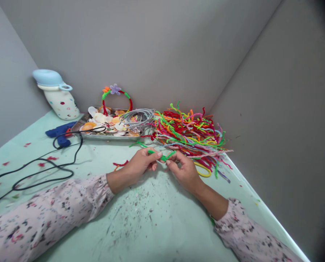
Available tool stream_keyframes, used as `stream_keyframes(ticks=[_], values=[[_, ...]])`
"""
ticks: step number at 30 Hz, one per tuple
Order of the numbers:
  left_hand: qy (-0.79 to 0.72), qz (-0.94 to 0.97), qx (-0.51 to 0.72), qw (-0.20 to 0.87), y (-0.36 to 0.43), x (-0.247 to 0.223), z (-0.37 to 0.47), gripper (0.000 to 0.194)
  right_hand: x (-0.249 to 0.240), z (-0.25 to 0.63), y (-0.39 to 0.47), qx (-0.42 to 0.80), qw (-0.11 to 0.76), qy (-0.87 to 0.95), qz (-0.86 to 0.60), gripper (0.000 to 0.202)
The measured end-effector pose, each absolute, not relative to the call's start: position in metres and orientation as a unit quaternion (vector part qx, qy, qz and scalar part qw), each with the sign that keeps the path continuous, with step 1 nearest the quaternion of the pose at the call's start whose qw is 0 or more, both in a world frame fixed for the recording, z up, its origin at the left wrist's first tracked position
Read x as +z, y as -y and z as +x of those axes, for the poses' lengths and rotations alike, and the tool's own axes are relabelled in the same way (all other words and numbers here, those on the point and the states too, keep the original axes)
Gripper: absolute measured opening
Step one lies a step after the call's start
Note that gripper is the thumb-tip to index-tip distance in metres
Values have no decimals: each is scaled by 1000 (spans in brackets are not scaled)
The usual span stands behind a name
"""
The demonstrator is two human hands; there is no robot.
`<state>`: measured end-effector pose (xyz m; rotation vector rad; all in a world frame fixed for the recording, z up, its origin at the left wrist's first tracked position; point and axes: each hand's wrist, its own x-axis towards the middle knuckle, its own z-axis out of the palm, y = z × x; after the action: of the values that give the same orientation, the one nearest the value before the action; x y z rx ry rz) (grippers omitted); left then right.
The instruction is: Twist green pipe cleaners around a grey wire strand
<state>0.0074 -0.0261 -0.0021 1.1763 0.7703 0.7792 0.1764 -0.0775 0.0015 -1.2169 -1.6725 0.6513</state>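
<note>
A short green pipe cleaner (164,158), bent into a shallow V, is held up between both hands over the middle of the table. My left hand (144,162) pinches its left part between thumb and fingers. On the other side my right hand (184,170) is closed on the right part, fingertips near the bend. Just behind the hands lies a large pile of coloured pipe cleaners (189,131). Red and orange pieces (120,164) rest beside my left wrist.
A metal tray (110,137) of shells stands at the back, with a coil of grey wire (137,118) and a decorated hoop (129,99). At left are a blue glue gun (59,131), its black cable (45,160) and a bottle (61,102). Grey walls rise behind and right.
</note>
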Motion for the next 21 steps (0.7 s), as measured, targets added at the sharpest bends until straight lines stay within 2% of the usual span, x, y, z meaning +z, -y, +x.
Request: stream_keyframes(ticks=[12,21], values=[[-338,517,354,703,26,-3,6,27,-1,178,77,238,462,702,-487,7],[-341,508,357,706,25,-3,7,26,-1,179,76,157,449,734,-485,12]])
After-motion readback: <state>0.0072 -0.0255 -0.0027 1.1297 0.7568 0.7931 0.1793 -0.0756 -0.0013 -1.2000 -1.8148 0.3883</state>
